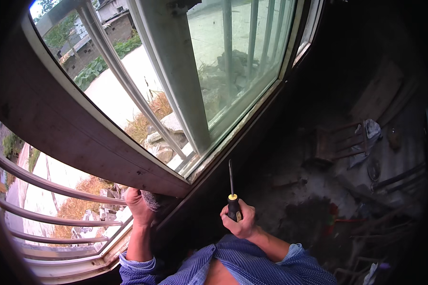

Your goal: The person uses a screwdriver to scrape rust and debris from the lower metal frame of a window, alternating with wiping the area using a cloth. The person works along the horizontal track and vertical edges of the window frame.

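In my right hand (pixel 240 219) is a screwdriver (pixel 231 180) with a black handle and a yellow collar. Its metal shaft points away from me, clear of the window sill, against the dark wall. My left hand (pixel 139 207) is closed around a grey, fuzzy scouring pad (pixel 150 200), at the lower part of the brown window post (pixel 103 146). Some of its fingertips are hidden behind the pad and the post. Just left of that hand, a metal window bar (pixel 64 190) runs out towards the left. The window sill (pixel 214 167) looks worn and chipped.
A greenish sliding pane (pixel 242 53) stands beyond the pale frame upright (pixel 171 71). Outside lie rocks (pixel 164 149) and dry grass. On the dim floor to my right are a wooden chair (pixel 342 140) with a plastic bag (pixel 372 130) by it, boards (pixel 378 92) and scattered sticks (pixel 381 228).
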`<move>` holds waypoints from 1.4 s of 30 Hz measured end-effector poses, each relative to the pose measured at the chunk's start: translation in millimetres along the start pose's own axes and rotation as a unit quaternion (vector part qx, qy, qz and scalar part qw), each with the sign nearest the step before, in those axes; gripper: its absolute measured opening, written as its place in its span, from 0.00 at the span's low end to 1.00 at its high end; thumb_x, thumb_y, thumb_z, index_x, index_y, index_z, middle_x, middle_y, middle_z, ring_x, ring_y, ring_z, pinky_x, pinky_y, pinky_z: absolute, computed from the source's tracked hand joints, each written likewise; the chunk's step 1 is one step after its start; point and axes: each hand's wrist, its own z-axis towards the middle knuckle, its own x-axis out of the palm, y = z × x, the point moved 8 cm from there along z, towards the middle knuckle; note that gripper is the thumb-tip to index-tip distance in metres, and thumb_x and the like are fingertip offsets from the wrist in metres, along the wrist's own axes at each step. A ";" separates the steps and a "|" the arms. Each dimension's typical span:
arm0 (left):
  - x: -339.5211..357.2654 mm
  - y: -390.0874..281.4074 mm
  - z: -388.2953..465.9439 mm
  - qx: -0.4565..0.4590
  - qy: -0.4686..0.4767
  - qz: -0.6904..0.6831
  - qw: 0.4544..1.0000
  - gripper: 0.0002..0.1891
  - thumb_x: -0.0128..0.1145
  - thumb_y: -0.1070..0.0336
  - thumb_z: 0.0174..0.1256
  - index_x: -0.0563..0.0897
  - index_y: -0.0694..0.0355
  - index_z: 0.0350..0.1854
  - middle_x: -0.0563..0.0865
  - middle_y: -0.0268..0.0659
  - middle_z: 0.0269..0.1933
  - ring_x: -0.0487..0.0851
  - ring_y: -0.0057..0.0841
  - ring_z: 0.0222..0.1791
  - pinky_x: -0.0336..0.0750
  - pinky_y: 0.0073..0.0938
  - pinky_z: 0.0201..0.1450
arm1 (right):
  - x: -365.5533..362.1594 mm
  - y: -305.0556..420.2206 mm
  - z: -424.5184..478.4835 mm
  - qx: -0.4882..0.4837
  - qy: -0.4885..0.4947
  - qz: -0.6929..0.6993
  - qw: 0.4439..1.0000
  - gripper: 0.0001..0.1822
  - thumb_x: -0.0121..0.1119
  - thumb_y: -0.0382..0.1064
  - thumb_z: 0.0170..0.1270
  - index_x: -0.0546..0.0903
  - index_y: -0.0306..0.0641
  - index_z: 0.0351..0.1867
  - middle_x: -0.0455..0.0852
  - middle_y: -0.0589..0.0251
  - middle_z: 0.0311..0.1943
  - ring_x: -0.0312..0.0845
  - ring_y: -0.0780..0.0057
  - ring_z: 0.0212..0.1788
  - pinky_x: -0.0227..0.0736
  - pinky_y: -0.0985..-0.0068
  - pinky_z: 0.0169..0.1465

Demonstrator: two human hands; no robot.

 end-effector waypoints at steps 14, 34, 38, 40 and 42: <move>32.8 -4.4 8.7 0.115 0.118 0.322 0.932 0.18 0.61 0.79 0.56 0.88 0.64 0.50 0.90 0.51 0.48 0.86 0.56 0.51 0.81 0.49 0.51 | 2.2 -5.2 11.0 0.016 0.044 -0.066 0.997 0.10 0.68 0.33 0.59 0.77 0.33 0.31 0.83 0.59 0.21 0.85 0.67 0.21 0.80 0.71 0.27; 28.5 26.2 -3.8 -0.231 0.054 -0.365 0.900 0.12 0.68 0.71 0.72 0.88 0.66 0.54 0.91 0.40 0.54 0.88 0.30 0.53 0.81 0.33 0.60 | -4.6 -3.5 9.0 0.015 0.081 -0.074 0.994 0.10 0.70 0.33 0.58 0.77 0.33 0.31 0.86 0.59 0.23 0.88 0.66 0.23 0.82 0.71 0.29; 65.5 -2.9 24.9 -0.297 0.131 -0.250 0.912 0.23 0.64 0.62 0.77 0.80 0.67 0.68 0.86 0.43 0.61 0.84 0.29 0.58 0.78 0.33 0.65 | -11.8 -6.3 4.3 -0.001 0.062 -0.068 0.996 0.10 0.70 0.33 0.58 0.77 0.34 0.31 0.83 0.59 0.21 0.85 0.63 0.21 0.80 0.69 0.27; 84.6 -9.7 33.5 -0.266 0.213 -0.133 0.930 0.25 0.60 0.55 0.81 0.78 0.67 0.71 0.85 0.41 0.63 0.82 0.28 0.60 0.75 0.31 0.67 | -17.1 -7.5 2.7 -0.001 0.054 -0.065 0.996 0.11 0.70 0.33 0.58 0.77 0.34 0.31 0.83 0.58 0.21 0.85 0.63 0.21 0.80 0.69 0.26; 85.9 8.0 39.5 -0.218 0.277 -0.021 0.935 0.26 0.53 0.48 0.85 0.78 0.64 0.72 0.84 0.38 0.65 0.79 0.26 0.66 0.71 0.29 0.71 | -16.7 -1.1 1.2 -0.019 0.054 -0.062 0.996 0.11 0.70 0.33 0.58 0.77 0.34 0.31 0.82 0.59 0.20 0.84 0.64 0.20 0.79 0.68 0.25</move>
